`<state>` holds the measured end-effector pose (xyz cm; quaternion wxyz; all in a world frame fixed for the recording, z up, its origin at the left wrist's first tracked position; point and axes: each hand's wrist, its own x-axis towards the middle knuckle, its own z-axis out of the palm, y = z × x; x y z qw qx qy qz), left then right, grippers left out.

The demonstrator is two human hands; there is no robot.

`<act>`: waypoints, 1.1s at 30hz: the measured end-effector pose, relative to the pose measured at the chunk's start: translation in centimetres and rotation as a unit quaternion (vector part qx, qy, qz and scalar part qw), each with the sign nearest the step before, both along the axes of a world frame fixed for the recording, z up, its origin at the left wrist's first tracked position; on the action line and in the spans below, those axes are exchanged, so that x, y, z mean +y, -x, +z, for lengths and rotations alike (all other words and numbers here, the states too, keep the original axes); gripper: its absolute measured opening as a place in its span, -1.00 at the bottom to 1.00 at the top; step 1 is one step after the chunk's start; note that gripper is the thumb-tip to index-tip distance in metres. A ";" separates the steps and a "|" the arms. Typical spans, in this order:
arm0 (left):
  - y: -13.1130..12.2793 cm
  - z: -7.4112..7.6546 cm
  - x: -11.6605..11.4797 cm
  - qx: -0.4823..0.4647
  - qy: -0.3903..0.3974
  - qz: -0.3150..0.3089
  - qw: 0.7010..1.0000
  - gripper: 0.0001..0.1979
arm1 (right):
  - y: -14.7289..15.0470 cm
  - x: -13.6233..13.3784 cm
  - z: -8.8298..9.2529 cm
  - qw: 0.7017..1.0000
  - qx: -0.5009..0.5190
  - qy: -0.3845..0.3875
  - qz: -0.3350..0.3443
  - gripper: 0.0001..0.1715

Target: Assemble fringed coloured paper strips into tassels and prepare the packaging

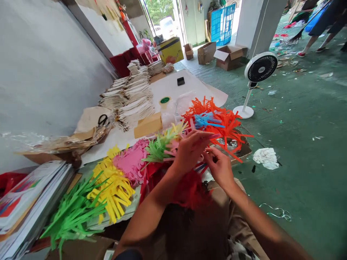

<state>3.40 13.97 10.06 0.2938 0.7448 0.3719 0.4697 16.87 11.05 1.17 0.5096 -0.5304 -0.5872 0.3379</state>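
Pink strips show beside the left hand, at the near end of the bench; the right hand curls close by (whether either grips something, I cannot tell).

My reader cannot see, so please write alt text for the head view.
A person's left hand and right hand are close together among orange fringe, pink fringe, yellow fringe and green fringe; what they hold is unclear. Beyond, pale stacks lie on a table, and a white fan stands on the floor at right.
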 end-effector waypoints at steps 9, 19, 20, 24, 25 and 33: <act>-2.6 -6.3 0.3 -0.135 0.205 -0.038 0.969 -0.72 | -2.3 -0.9 -1.2 0.971 0.214 0.017 -0.104 -0.52; -1.9 -6.7 0.2 -0.154 0.259 -0.094 0.949 -0.67 | -2.4 -0.5 -0.9 0.974 0.216 0.018 -0.067 -0.68; -1.9 -6.7 0.1 -0.158 0.259 -0.094 0.948 -0.66 | -2.5 -0.5 -0.9 0.975 0.212 0.020 -0.063 -0.68; -1.8 -6.6 0.1 -0.170 0.259 -0.093 0.946 -0.66 | -2.5 -0.6 -0.6 0.976 0.211 0.017 -0.049 -0.70; -1.7 -6.6 0.1 -0.170 0.258 -0.093 0.947 -0.67 | -2.4 -0.6 -0.5 0.976 0.210 0.015 -0.048 -0.70; -1.5 -6.7 0.0 -0.157 0.217 -0.081 0.960 -0.66 | -2.2 -0.7 -0.4 0.982 0.185 0.013 -0.046 -0.69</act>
